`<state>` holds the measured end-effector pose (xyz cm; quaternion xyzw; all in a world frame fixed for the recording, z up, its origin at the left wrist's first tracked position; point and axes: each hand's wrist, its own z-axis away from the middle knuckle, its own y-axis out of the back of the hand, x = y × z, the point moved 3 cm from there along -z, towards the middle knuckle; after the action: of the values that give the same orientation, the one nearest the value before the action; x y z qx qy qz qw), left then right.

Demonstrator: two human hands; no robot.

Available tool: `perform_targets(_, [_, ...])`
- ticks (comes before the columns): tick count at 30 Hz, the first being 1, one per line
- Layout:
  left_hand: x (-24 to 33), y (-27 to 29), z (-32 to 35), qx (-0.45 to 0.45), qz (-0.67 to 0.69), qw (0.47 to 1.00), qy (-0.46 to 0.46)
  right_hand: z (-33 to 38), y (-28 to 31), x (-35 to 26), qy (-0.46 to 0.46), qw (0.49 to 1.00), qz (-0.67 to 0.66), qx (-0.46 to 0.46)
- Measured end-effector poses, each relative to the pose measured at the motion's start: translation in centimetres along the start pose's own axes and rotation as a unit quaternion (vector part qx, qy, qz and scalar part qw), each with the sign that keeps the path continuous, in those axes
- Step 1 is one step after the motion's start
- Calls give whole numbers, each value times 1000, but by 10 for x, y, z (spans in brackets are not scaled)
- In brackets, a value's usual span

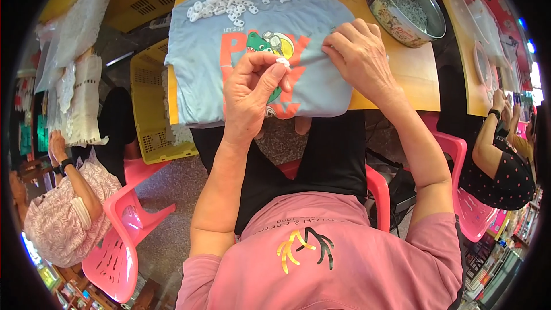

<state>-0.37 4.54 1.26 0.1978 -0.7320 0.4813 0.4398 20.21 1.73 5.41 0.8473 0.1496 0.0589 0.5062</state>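
Evidently, the left hand (255, 89) has a white part (282, 63) pinched between thumb and fingertip, raised over the middle of the shirt (198, 75). In this inspector's judgement, such a fine grip suits so small a piece, leaving much of it exposed. The right hand (364, 57) is to the right, fingers bent down at the cloth; whether it pinches a fold, holds something small or merely rests cannot be told, the undersides of the fingers being turned away.

The shirt lies spread, printed side up, on the table (422, 83), covering part of the near edge. Presumably it serves as a soft mat on which small pieces neither roll nor slide far. A pile (221, 3) of similar white pieces sits toward the shirt's far left, apparently placed within reach yet clear of the working space. A few strays (266, 0) lie just right of it.

A round tin (385, 18) stands on the table beyond the right hand, its wall likely there to contain loose grey bits (404, 1) that would otherwise scatter; their exact kind is too small to make out. A yellow crate (149, 89) stands beside the table at left, seemingly for storage nearby
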Motion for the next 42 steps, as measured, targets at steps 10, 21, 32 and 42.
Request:
perform_targets(10, [2, 2, -2, 49, -20, 998, 14, -9, 12, -20, -73, 986, -147, 15])
perform_targets(21, [-1, 3, -3, 55, -26, 998, 9, -8, -18, -52, -292, 721, -628, -21])
perform_targets(32, [-2, 4, -4, 62, -21, 998, 5, -8, -27, -59, -348, 671, -654, 22])
perform_targets(42, [-1, 4, -4, 69, -24, 997, -2, -15, -26, -68, -336, 730, -594, 40])
